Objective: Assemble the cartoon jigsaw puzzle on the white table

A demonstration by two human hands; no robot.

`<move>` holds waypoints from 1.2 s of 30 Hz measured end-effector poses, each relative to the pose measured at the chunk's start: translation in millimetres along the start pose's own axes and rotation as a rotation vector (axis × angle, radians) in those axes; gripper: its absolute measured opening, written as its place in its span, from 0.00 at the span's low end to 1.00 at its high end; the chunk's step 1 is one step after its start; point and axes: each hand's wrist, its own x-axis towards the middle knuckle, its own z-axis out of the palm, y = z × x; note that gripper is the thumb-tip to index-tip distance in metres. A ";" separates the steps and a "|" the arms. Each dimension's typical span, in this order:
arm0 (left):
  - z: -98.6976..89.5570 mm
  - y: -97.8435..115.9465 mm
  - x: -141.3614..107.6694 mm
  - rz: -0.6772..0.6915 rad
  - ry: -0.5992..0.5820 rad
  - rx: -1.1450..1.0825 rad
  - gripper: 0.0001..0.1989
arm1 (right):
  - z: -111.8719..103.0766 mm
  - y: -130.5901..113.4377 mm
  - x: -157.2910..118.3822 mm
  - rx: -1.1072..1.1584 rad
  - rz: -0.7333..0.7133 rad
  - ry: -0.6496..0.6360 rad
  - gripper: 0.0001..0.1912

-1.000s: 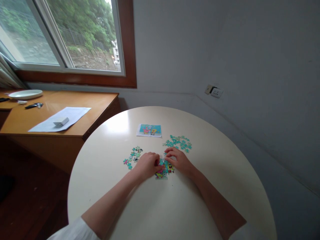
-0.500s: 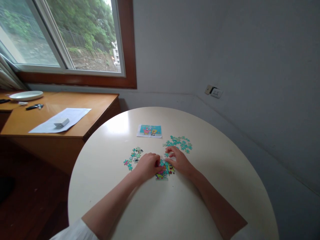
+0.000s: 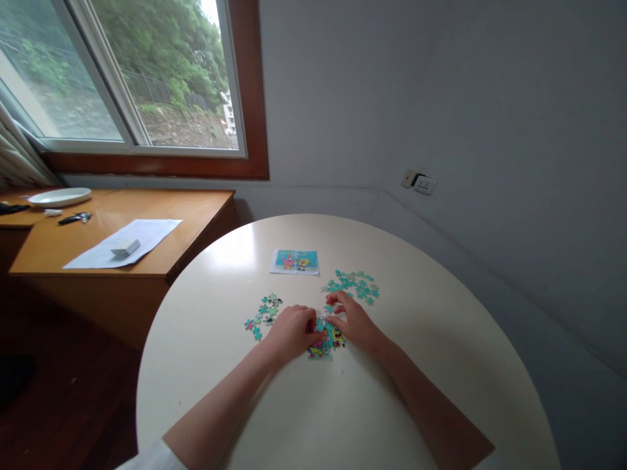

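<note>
A partly joined jigsaw puzzle (image 3: 323, 346) with colourful cartoon figures lies flat on the round table. Closed at its left edge is my left hand (image 3: 294, 331), fingers curled and thumb resting on the puzzle; its fingertips are partly hidden. On the upper right side, my right hand (image 3: 356, 321) has its thumb near the puzzle's top and its fingers curved, with a gap between them and the thumb. A loose light teal puzzle piece (image 3: 328, 309) lies by the right fingertips. I see nothing held in the right hand.
Loose teal pieces (image 3: 360, 285) are spread beyond my right hand, and more mixed pieces (image 3: 264, 311) lie left of my left hand. A printed reference picture (image 3: 294, 262) is farther back on the white table (image 3: 323, 418). A wooden desk (image 3: 206, 209) stands to the left.
The whole view has shifted slightly, with everything a little lower in the picture. Both hands stay at the puzzle, with hardly any change in pose.
</note>
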 end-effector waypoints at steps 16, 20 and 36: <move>2.3 1.3 -2.4 0.147 -0.036 0.033 0.13 | 0.2 1.1 0.4 0.062 -0.041 0.091 0.11; 3.4 1.7 -2.5 0.146 -0.036 0.056 0.13 | 0.7 1.7 -0.2 -0.024 -0.079 0.068 0.15; 1.3 2.9 -3.6 0.175 -0.037 0.067 0.12 | 2.7 2.2 -2.9 -0.071 -0.147 0.083 0.16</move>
